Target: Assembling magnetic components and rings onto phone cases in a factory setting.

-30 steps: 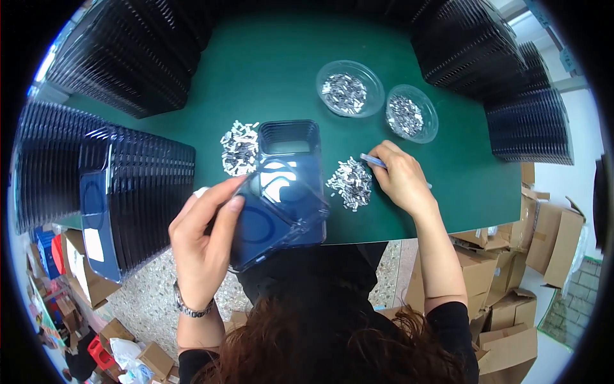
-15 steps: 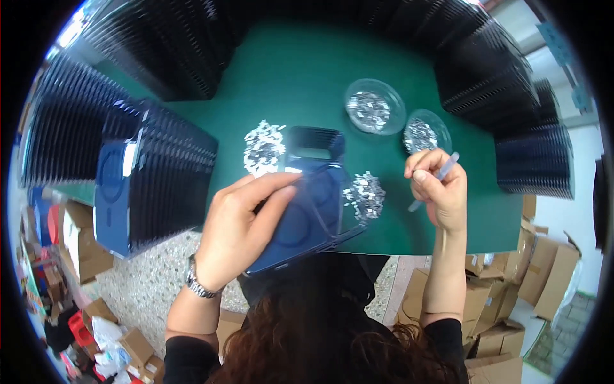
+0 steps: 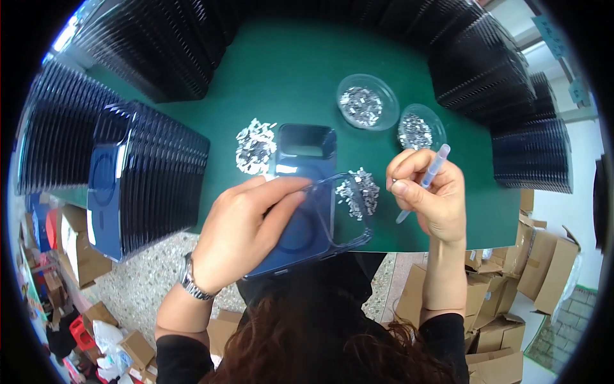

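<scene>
My left hand (image 3: 240, 221) pinches a thin dark translucent phone case frame (image 3: 350, 243) at its left edge, holding it tilted above the table's near edge. Beneath it lies a dark blue phone case (image 3: 291, 137) with a camera cutout at its far end and a ring on its back. My right hand (image 3: 438, 205) is closed around a slim translucent pen-like stick (image 3: 436, 165), its thumb and index fingertips together; whether a tiny part sits between them cannot be made out. A pile of small silvery pieces (image 3: 359, 195) lies between the hands. Whitish pieces (image 3: 256, 147) lie left of the blue case.
Two clear round dishes of small metal pieces, one farther (image 3: 368, 80) and one nearer my right hand (image 3: 416, 131), stand on the green table (image 3: 294, 70). Tall stacks of dark phone cases (image 3: 163, 179) line its left, back and right sides. Cardboard boxes (image 3: 543, 265) crowd the floor.
The held frame has turned and shifted slightly right, so its open outline shows more clearly over the silvery pile. My right hand has moved a little left with the stick.
</scene>
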### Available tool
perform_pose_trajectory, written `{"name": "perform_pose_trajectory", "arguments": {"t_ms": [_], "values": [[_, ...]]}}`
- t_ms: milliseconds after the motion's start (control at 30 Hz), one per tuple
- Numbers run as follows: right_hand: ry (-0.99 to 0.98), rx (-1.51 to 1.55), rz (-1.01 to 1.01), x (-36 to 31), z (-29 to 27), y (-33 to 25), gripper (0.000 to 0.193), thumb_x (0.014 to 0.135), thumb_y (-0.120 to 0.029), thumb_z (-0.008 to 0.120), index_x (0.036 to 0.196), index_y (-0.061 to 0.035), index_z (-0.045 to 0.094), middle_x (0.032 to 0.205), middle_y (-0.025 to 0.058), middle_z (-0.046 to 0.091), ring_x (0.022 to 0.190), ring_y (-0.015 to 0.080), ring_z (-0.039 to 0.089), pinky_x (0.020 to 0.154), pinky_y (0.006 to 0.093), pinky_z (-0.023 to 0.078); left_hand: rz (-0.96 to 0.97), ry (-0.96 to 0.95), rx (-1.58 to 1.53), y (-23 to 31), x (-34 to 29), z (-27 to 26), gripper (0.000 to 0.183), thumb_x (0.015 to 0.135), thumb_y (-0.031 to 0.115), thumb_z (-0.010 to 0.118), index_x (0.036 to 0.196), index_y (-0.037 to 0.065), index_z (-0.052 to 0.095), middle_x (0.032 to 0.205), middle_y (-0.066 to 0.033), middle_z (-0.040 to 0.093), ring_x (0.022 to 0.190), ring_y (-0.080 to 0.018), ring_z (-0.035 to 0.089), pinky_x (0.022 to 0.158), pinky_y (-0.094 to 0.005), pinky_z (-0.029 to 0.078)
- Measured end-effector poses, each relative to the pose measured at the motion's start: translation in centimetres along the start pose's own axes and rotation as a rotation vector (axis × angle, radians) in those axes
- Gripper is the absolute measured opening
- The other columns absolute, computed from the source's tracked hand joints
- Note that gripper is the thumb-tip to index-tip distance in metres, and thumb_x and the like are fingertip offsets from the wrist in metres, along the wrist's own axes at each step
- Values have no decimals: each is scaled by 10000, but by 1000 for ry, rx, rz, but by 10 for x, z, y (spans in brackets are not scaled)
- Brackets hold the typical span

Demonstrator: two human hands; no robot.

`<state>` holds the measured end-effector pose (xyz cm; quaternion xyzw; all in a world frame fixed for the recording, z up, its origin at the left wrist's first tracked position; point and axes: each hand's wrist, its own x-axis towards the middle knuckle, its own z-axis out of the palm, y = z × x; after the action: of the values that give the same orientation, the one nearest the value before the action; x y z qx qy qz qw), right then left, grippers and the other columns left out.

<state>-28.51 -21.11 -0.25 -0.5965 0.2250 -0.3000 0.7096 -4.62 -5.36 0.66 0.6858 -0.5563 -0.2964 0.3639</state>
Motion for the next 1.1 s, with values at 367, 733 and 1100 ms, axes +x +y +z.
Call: {"name": "perform_pose_trajectory", "arguments": {"t_ms": [367,733,1100], "values": [[-384,-1075,-534,39,46,-4,249,780,35,747,980,-33,615,936,93,633,847,296,642,664,426,536,65,-91,68,0,8,-2,208,1006,70,641,1157,-36,738,982,-220,752,907,-377,736,804,-397,564],[-480,-1124,-225,51,52,-6,118,869,-23,696,918,7,594,899,156,642,864,414,635,698,505,517,34,-174,75,-13,9,3,164,1023,113,621,1027,-22,713,849,-251,677,787,-439,664,687,-466,507],[-691,-961,-19,65,50,-23,140,924,-71,660,1017,34,651,946,218,644,936,443,633,812,516,510,-4,-264,-125,-16,13,-15,203,1051,144,626,976,-24,712,685,-198,614,560,-259,576,576,-388,445]]}}
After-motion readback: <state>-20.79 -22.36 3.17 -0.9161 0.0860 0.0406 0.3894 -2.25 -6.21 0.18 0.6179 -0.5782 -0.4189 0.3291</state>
